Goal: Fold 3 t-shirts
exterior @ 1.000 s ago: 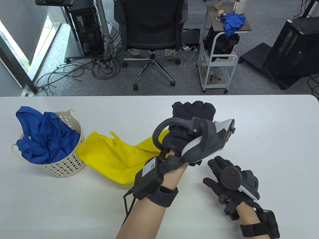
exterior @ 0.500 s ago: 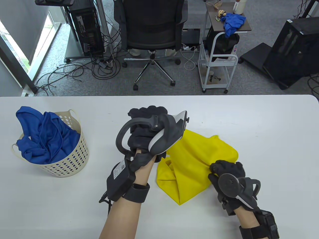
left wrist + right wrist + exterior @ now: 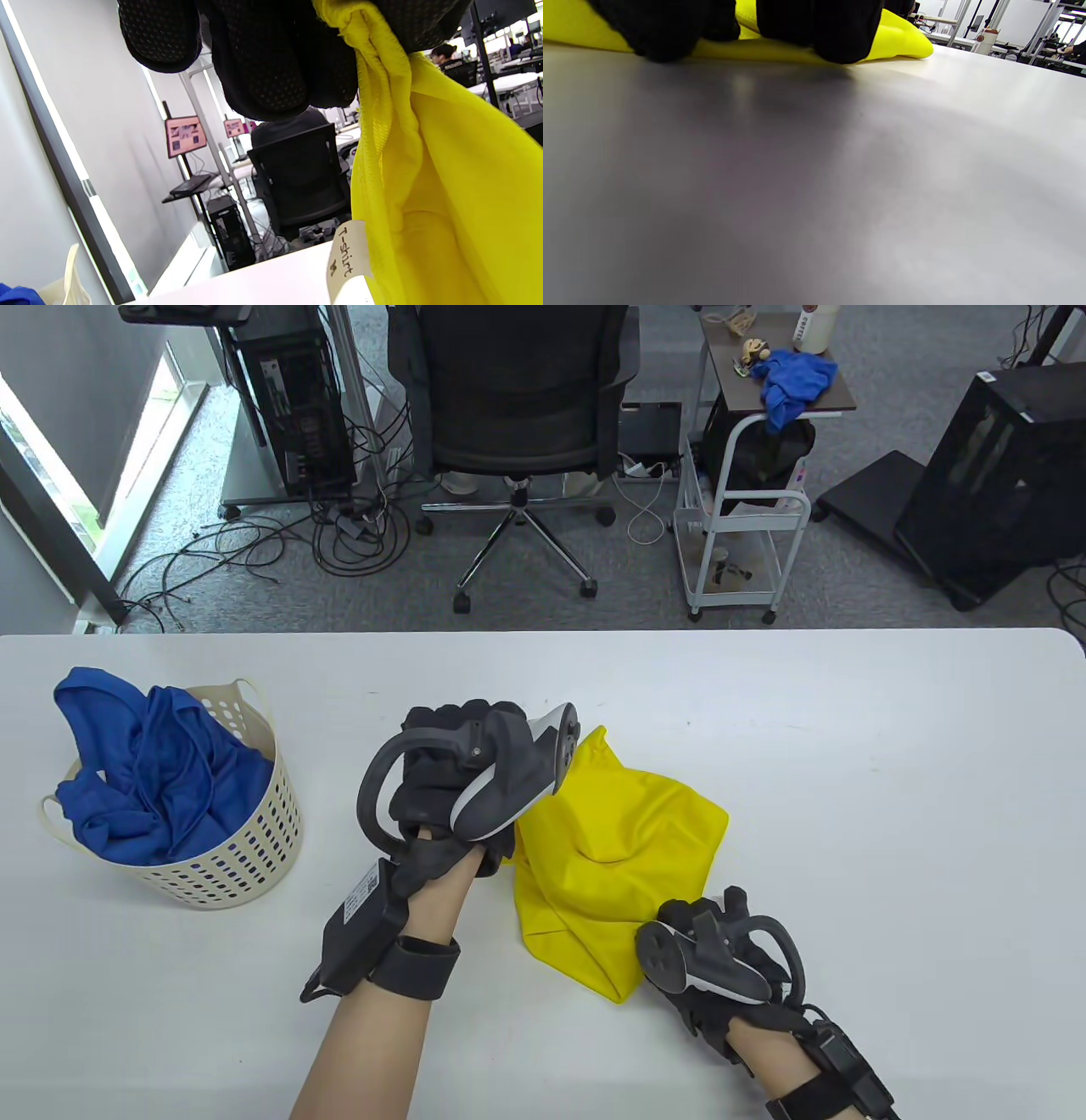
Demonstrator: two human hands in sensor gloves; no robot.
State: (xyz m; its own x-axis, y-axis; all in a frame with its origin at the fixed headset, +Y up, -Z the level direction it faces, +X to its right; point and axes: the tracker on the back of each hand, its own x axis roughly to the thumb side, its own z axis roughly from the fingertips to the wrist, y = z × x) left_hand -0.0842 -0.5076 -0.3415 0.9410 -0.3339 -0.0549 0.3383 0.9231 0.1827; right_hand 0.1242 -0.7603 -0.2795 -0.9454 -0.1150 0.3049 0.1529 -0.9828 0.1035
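A: Table view first. Yellow t-shirt (image 3: 624, 848) lies bunched on the white table (image 3: 891, 780), well to the right of the cream basket (image 3: 254, 857). One corner of the cloth stands up in a peak beside the left hand (image 3: 450, 768)

B: Grip on that side?

A: Left wrist view settles it. Left-hand fingers (image 3: 271, 63) curled closed, a gathered edge of the yellow t-shirt (image 3: 445, 169) pinched at the top of the view, cloth hanging down from there. A paper tag (image 3: 345, 258) marked "T-shirt" hangs on the fabric near the tabletop

B: And the right hand?

A: Right hand (image 3: 713, 967) sits at the shirt's near corner, on the side away from the basket. Right wrist view: fingertips (image 3: 840, 38) down at the table surface, touching the yellow t-shirt (image 3: 899, 40) at its low edge. Whether they pinch the cloth or only press on it, cannot tell

B: Basket contents?

A: Blue t-shirts (image 3: 153, 772) heaped in it, crumpled, spilling over the rim. How many garments, cannot tell

B: Anything else past the basket?

A: Black office chair (image 3: 517, 398) on the floor beyond the table's far edge, a white cart (image 3: 747, 534) to its right with blue cloth (image 3: 793, 381) on top
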